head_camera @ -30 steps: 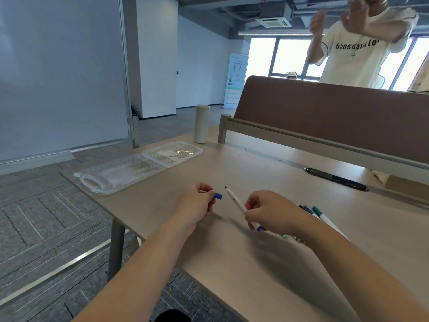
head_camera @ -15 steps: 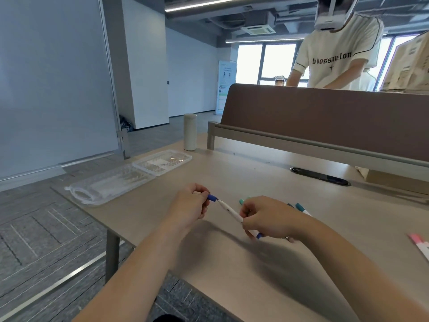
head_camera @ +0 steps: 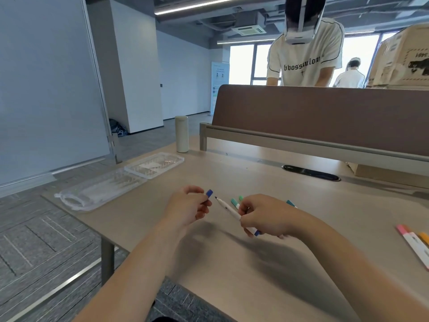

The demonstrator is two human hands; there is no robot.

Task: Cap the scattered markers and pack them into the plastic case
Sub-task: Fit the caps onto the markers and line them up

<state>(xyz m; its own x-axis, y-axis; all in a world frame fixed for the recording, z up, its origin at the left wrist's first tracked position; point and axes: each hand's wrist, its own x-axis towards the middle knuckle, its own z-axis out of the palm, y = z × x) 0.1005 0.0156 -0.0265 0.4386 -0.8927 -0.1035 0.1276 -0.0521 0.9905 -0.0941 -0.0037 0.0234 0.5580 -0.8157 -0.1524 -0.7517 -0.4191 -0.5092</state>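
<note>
The blue cap has backed off the marker tip again, so it's not capped yet. Left hand pinches the cap and right hand grips the barrel over the worktop. The open plastic case sits well to the left.

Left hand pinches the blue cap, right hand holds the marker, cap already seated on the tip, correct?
No: the head view shows the cap apart from the marker's bare tip, not seated. The left hand pinches the cap, the right hand holds the marker.
</note>
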